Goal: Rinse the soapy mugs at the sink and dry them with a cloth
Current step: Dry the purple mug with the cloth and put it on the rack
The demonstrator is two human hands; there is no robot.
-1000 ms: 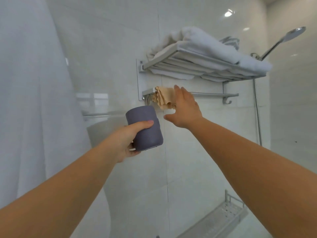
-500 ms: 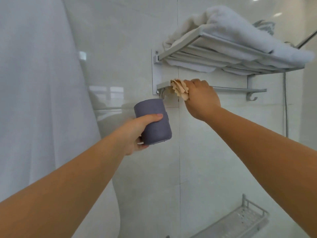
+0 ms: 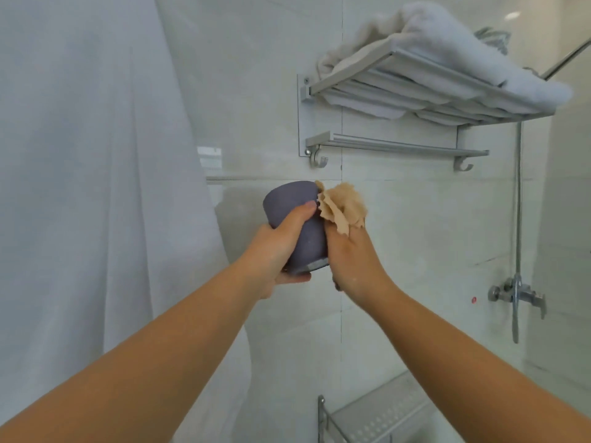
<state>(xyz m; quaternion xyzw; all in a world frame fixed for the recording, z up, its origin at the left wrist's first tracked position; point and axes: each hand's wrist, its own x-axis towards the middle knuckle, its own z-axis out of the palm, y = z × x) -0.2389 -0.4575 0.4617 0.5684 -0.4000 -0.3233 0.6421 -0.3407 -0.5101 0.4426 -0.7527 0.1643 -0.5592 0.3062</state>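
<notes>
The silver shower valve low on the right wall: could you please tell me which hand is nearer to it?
Right. The right hand, holding the tan cloth, lies left of the silver shower valve; the left hand, gripping the grey-purple mug, lies further left.

Both arms outstretched, hands (image 3: 281, 247) curled.

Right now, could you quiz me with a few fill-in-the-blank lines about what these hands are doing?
1. The left hand grips a ____ mug.
2. The right hand presses a tan ____ against the mug.
3. White towels lie on the metal ____ above.

Missing words: purple; cloth; rack
</notes>
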